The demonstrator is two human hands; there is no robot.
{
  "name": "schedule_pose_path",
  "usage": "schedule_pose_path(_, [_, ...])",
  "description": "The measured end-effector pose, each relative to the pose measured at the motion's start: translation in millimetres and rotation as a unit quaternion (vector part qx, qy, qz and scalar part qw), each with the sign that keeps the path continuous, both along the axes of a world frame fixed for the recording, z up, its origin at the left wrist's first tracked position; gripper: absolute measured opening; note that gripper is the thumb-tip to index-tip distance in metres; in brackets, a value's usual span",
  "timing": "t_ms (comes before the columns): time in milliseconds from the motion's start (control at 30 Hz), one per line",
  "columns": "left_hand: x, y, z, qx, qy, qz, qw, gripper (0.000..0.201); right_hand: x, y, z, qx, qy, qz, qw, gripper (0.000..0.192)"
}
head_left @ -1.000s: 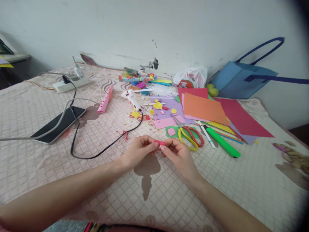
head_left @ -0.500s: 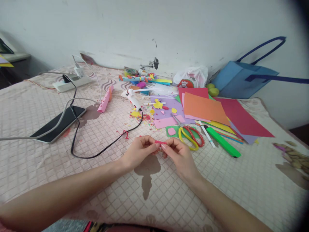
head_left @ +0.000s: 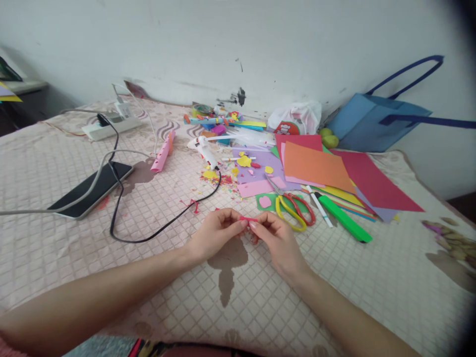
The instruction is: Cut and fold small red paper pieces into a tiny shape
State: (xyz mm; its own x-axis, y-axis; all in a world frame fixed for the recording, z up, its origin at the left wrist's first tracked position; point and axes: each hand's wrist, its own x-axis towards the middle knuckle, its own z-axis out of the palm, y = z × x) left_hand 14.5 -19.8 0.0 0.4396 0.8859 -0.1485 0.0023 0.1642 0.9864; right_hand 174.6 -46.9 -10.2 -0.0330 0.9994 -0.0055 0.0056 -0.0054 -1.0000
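Observation:
Between my two hands is a small red-pink strip, perhaps paper or foam, mostly hidden by the fingers. My left hand pinches its left end with thumb and forefinger. At the other end, my right hand pinches it the same way, so the thumbs nearly meet. Just beyond my right hand lie scissors with one yellow and one red handle, their blades over pink and purple sheets. A white glue gun rests farther back, its black cord curving left of my hands.
Coloured sheets, a green cutter and a white marker lie to the right. Yellow scraps sit mid-table. At left are a black phone-like device, a pink roll and a power strip. Behind stands a blue bag.
Both hands keep their pinch on the strip with barely any movement. The whole view has shifted very slightly.

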Motion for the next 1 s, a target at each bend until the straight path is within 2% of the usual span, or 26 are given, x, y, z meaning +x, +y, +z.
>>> schedule_pose_path(400, [0, 1, -1.7, 0.010, 0.010, 0.019, 1.000, 0.025, -1, 0, -2.3, -0.012, 0.025, 0.012, 1.000, 0.015])
schedule_pose_path(600, [0, 2, -2.6, 0.013, 0.012, 0.000, 1.000, 0.024, 0, -1, 0.1, -0.004, -0.005, 0.013, 1.000, 0.016])
schedule_pose_path(833, [0, 2, 1.6, -0.002, 0.033, 0.006, 0.999, 0.025, 0, 0, 6.5, -0.021, -0.017, 0.037, 0.999, 0.019])
schedule_pose_path(1000, [-1, 1, 2.4, 0.000, 0.047, 0.003, 0.999, 0.023, 4, 3, 12.8, -0.020, -0.063, 0.052, 0.996, 0.022])
